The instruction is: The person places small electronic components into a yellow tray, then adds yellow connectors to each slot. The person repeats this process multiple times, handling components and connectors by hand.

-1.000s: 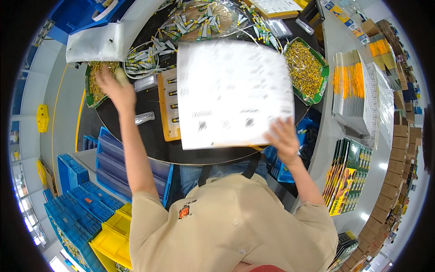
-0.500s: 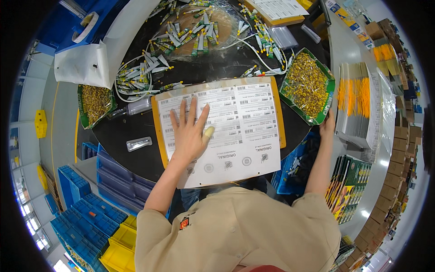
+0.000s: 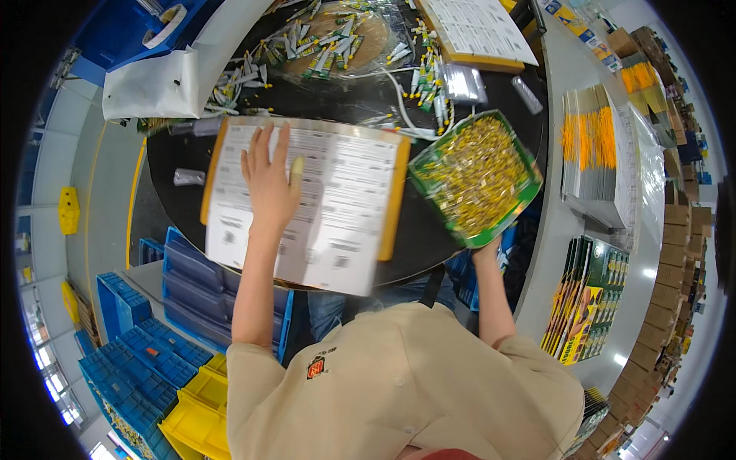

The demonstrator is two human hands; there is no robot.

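Observation:
My left hand (image 3: 272,180) lies flat with fingers spread on printed white label sheets (image 3: 337,222), which rest on a yellow-orange board (image 3: 398,207). A yellowish cover sits on its thumb. At the near right corner of a green tray (image 3: 431,182) is my right hand (image 3: 486,253), gripping the tray's edge, its fingers mostly hidden beneath. Small yellow and brown pieces (image 3: 483,172) fill the tray, which sits tilted just right of the board.
Small tubes with yellow caps (image 3: 330,50) lie scattered over the black round table (image 3: 422,245). Another label-covered board (image 3: 479,34) stands behind. Card stacks (image 3: 590,146) line the grey counter on the right. Blue crates (image 3: 157,356) and yellow bins (image 3: 203,410) stand lower left.
The green tray has moved left and nearer me with my right hand. My left hand and the label sheets on their board have shifted left.

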